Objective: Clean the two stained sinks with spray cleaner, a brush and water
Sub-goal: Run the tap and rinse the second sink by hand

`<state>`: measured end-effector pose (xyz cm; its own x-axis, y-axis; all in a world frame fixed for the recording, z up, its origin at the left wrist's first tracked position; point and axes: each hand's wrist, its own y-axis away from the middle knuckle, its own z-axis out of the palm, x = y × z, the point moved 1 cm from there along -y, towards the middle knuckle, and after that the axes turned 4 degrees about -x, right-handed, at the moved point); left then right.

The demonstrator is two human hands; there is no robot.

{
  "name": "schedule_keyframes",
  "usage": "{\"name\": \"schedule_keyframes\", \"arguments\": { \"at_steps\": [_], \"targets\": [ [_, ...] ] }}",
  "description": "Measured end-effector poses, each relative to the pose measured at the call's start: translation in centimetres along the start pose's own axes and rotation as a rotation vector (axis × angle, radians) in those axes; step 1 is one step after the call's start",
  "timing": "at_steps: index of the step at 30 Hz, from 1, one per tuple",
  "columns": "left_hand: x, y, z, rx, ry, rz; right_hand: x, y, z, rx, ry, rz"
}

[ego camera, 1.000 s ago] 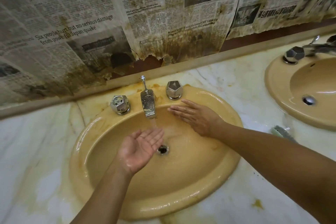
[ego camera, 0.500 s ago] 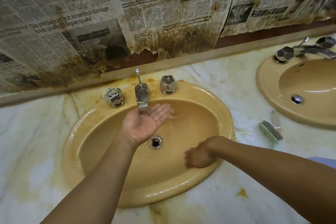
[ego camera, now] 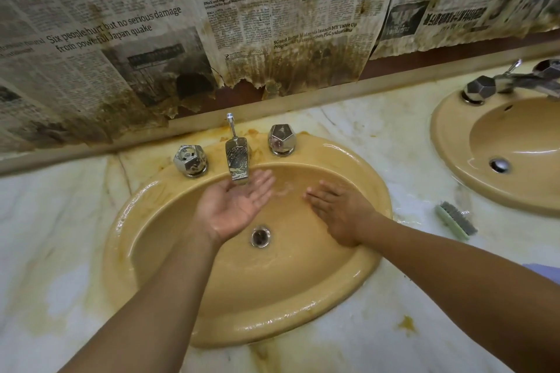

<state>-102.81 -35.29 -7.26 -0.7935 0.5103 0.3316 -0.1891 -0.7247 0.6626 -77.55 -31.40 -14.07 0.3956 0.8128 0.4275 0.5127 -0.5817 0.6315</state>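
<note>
Grips uncurled in the yellow oval ceramic sink
The left grip is cupped palm-up under the chrome spout; the right grip is laid flat on the basin wall. The green scrub brush is seen on the marble surface, right.

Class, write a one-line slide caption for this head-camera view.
Left hand cupped palm-up under the spout, right hand flat inside the yellow basin, brush lying aside on the marble counter.
</note>
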Motion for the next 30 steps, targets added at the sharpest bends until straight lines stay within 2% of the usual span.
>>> {"name": "schedule_keyframes", "arguments": {
  "at_steps": [3,5,7,12,15,17,20,22,24,28,30],
  "targets": [
    [-1.3,0.2,0.4,-0.051,0.101,-0.039,-0.2,0.2,-0.2,0.044,-0.138,-0.018],
    [-1.7,0.2,-1.3,0.025,0.09,-0.021,-0.1,0.3,-0.6,0.1,-0.251,-0.034],
    [-1.5,0.6,-4.3,0.111,0.012,-0.002,-0.5,-0.2,-0.8,0.127,-0.475,-0.035],
    [0.0,4.1,-10.9,0.231,-0.243,0.069,-2.9,-3.1,-5.2,0.105,-1.48,0.173],
    [1.4,6.6,-13.1,0.337,-0.668,0.235,-4.7,-4.2,-10.4,0.077,-2.353,0.241],
    [2.4,8.1,-14.0,0.349,-1.073,0.415,-5.0,-5.1,-13.2,0.027,-2.708,0.242],
    [3.9,9.6,-15.1,0.271,-1.672,0.605,-5.5,-6.3,-16.0,-0.031,-2.912,0.214],
    [4.6,9.8,-16.4,0.087,-2.045,0.738,-5.7,-6.6,-16.9,-0.042,-3.034,0.211],
    [5.0,9.4,-18.3,-0.064,-2.292,0.799,-5.7,-6.7,-17.1,-0.057,-3.15,0.258],
    [5.2,8.9,-19.0,0.013,-2.308,0.778,-5.2,-5.5,-16.5,-0.005,-3.352,0.284],
    [4.9,8.7,-18.3,0.062,-2.295,0.853,-5.3,-4.8,-16.0,0.002,-3.367,0.242]
  ]
}}
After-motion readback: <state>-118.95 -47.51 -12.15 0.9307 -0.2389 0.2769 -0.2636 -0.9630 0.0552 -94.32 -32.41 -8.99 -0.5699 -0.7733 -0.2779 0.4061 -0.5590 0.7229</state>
